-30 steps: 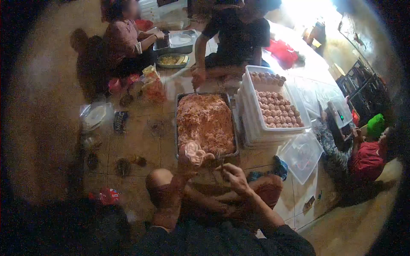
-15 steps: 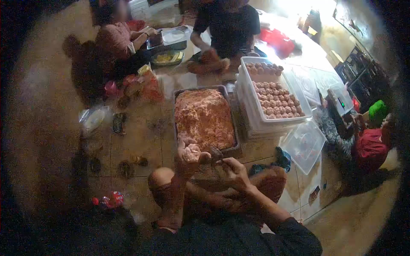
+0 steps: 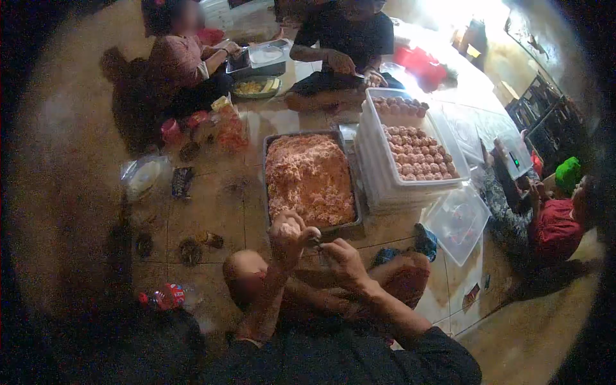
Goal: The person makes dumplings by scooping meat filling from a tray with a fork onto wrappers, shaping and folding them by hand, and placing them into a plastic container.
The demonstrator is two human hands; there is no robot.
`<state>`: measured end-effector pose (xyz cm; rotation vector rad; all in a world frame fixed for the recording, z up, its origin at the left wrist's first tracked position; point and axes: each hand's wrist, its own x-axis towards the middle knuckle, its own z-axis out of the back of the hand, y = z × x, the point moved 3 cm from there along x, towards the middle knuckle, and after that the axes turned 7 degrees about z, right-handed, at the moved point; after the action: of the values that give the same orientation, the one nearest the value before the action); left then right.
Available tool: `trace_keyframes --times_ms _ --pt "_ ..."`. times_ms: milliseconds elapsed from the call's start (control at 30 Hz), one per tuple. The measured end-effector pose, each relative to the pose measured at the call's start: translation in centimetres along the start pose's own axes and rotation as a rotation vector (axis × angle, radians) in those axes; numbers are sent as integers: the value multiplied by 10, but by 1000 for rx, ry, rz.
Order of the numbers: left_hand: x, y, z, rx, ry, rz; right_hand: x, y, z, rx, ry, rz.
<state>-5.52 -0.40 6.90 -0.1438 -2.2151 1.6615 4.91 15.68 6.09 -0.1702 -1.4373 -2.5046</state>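
Just past my crossed legs, a dark tray point(image 3: 355, 192) holds a reddish ground mixture point(image 3: 308, 173). At its near edge, my left hand point(image 3: 288, 237) is curled round a pale pinkish lump of the mixture point(image 3: 290, 227). A small whitish piece shows at its thumb side. My right hand point(image 3: 344, 258) is closed on the handle of a small spoon-like tool point(image 3: 316, 242), whose tip touches or nearly touches my left thumb. To the right of the tray, stacked clear plastic boxes point(image 3: 378, 168) bear rows of round meat-coloured balls point(image 3: 420, 154).
One person point(image 3: 346, 45) sits across from me, another point(image 3: 183, 61) at the upper left beside trays. A third point(image 3: 555, 218) is at the right near a device with a green display point(image 3: 513, 160). A clear lid point(image 3: 457, 224) and a bottle point(image 3: 168, 296) lie on the floor.
My left hand has curled its fingers more around the lump, and a whitish piece now shows by its thumb. The person across has brought both hands together over the lap.
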Motion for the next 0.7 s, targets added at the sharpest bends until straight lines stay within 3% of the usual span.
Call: trace_keyframes --times_ms 67,133,167,233,367,400,467,500,567,633,667,700 --pt "5 -9 -6 -159 -73 -27 -7 -8 7 4 -26 -17" --pt "11 -15 -4 -297 -104 -60 -19 -20 10 223 -243 45" --pt "13 -6 11 -292 -30 9 -20 -14 12 305 -145 -134" --pt "16 11 32 -263 195 211 -25 -19 6 420 -137 -180" --pt "9 -8 31 87 126 327 -29 -24 -14 535 -69 -329" --pt "13 -4 29 -330 275 421 -27 -23 -17 535 -71 -329" --pt "11 -6 23 -751 419 504 -22 -18 -23 612 -112 -188" --pt "10 -27 15 -137 326 226 -22 -20 -28 612 -112 -188" --pt "8 -37 11 467 208 -63 -19 -18 -33 602 -109 -31" --pt "2 0 17 124 385 37 -6 -8 -38 626 -159 -125" --pt "0 4 14 92 374 54 2 0 -35 648 -208 -220" --pt "0 6 12 91 324 84 14 40 -14 61 -212 98"
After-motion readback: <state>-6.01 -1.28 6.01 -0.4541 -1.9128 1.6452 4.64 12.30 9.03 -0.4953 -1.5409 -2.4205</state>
